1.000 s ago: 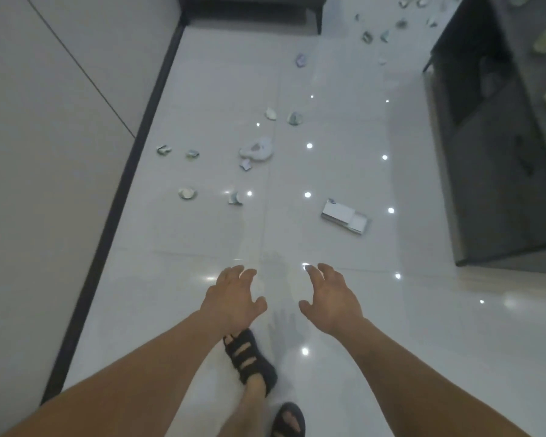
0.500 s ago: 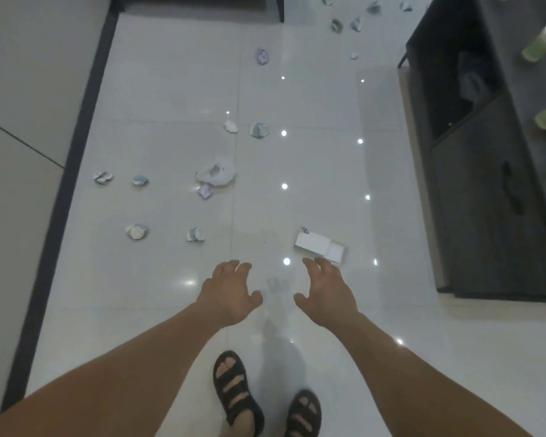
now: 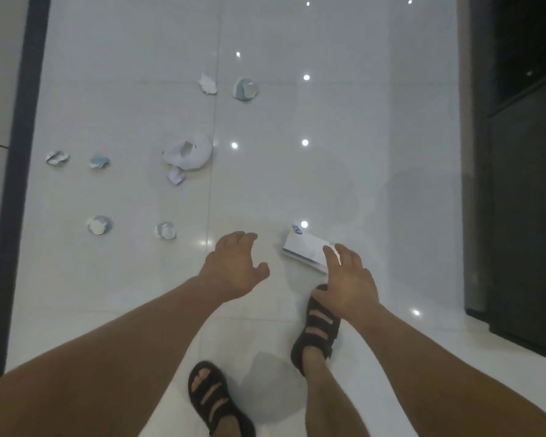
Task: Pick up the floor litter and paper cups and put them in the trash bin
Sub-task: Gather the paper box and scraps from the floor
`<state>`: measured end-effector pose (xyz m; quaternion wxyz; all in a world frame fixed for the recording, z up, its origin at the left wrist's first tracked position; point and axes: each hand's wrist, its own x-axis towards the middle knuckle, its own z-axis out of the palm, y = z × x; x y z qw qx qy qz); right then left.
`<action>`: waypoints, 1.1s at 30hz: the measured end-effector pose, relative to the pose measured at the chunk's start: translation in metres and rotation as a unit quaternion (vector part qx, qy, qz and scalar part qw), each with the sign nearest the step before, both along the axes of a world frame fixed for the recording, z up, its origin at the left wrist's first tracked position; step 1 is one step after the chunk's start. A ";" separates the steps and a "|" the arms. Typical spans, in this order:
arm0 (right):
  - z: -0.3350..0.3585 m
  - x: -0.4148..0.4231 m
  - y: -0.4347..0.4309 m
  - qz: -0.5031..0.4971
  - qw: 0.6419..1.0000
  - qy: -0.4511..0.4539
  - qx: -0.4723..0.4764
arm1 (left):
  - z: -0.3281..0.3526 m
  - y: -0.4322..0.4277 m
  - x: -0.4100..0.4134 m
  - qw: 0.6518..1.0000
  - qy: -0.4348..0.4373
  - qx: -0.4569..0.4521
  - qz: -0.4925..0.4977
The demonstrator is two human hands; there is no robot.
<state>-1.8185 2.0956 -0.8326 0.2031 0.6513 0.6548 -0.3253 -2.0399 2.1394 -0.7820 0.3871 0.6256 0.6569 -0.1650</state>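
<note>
- The flat white packet [image 3: 303, 250] lies on the glossy white floor [image 3: 297, 184], just ahead of the person's feet. Its long axis runs slantwise from far-left to near-right, and a small blue mark sits at the far-left corner.
- The right hand [image 3: 347, 279] hangs over the packet's near-right end with its fingers spread, lightly bent and gripping nothing. I cannot tell whether the fingertips touch the packet.
- The left hand [image 3: 234, 266] is held out to the left of the packet and apart from it, fingers loosely curled and empty.
- There are two feet in dark sandals. The right sandal [image 3: 317, 332] is just on the near side of the packet, partly under the right hand. The left sandal [image 3: 215, 402] is further back.
- Eight more pieces of litter lie to the left and beyond, all clear of the hands:
- Two form the nearest row: the near wad [image 3: 166, 230] and, left of it, the round wad [image 3: 99, 224].
- Four lie in the middle. The large crumpled white piece [image 3: 189, 152] has a small scrap [image 3: 175, 176] just beside it. Well to the left are the bluish wad [image 3: 99, 160] and the edge wad [image 3: 57, 157].
- Two are farthest: the torn white scrap [image 3: 208, 84] and the far bluish wad [image 3: 245, 89], near each other.
- One dark cabinet [image 3: 524, 184] stands along the right, and one dark skirting strip [image 3: 22, 152] runs along the left.
</note>
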 end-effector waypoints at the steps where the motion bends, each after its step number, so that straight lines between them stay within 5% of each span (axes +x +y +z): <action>1: -0.014 0.005 0.004 0.009 1.000 -0.005 -0.003 | -0.012 0.005 0.005 1.000 -0.002 0.000 -0.001; 19: -0.267 0.009 0.043 0.086 0.992 -0.079 -0.040 | -0.260 0.015 0.005 0.999 -0.034 -0.027 0.014; 24: -0.265 -0.003 0.033 0.100 0.992 -0.064 0.035 | -0.266 0.009 -0.001 0.998 -0.036 -0.022 -0.055; 33: -0.177 -0.057 0.092 0.220 0.963 0.146 0.050 | -0.189 0.039 -0.029 0.967 0.052 0.098 -0.227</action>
